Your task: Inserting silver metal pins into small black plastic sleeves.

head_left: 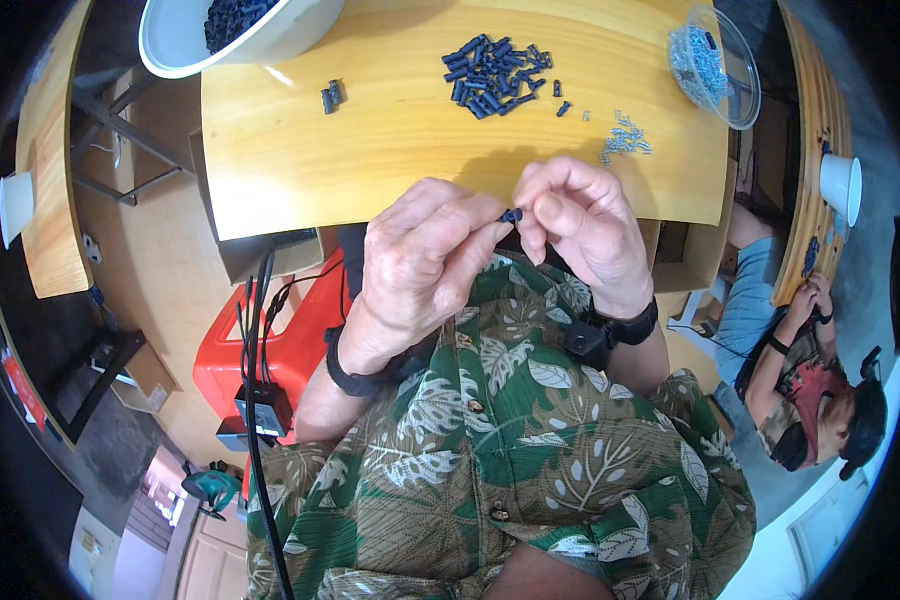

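My left hand (pixel 425 255) and my right hand (pixel 580 225) meet just in front of the wooden table's (pixel 300 170) near edge. Together their fingertips pinch one small dark blue plastic piece (pixel 511 214). A pile of several like dark blue pieces (pixel 492 76) lies on the table straight ahead. Two more dark pieces (pixel 330 95) lie apart to the left. A scatter of small silvery metal parts (pixel 625 137) lies to the right of the pile.
A white bowl (pixel 170 45) with dark pieces stands at the table's far left corner. A clear plastic bowl (pixel 735 70) of silvery parts stands at the far right. A red stool (pixel 270 345) and black cables sit below left. Another person (pixel 805 370) works at a table on the right.
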### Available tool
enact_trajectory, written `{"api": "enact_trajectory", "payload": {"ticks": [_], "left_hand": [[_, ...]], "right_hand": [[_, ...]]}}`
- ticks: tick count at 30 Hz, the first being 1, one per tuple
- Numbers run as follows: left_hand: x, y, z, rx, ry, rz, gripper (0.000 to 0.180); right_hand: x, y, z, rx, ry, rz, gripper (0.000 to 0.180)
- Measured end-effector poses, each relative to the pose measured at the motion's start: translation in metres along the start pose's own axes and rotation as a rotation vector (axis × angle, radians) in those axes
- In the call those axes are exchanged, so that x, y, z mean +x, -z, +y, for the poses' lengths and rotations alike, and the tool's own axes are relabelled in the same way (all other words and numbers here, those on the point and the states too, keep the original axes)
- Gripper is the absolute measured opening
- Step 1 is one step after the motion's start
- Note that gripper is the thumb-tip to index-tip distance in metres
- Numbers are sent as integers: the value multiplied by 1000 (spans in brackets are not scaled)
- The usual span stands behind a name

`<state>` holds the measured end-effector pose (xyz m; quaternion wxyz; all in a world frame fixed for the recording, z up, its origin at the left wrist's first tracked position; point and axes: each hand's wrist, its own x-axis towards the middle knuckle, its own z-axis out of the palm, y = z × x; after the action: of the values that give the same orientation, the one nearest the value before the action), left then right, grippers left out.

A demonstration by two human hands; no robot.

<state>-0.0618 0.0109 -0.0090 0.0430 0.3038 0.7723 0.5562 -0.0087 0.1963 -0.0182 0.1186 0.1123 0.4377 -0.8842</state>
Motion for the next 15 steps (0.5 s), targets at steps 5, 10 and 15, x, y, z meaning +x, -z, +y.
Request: {"api": "enact_trajectory", "payload": {"ticks": [5,10,15], "left_hand": [[0,2,-1,59,-61,-2,24],[4,1,4,141,-120,-74,30],[3,-1,3,127,-178,-71,28]], "right_hand": [[1,-1,0,-6,-120,16,33],[5,4,3,-27,-247,-179,45],[9,12,26,191,-239,-260,41]]}}
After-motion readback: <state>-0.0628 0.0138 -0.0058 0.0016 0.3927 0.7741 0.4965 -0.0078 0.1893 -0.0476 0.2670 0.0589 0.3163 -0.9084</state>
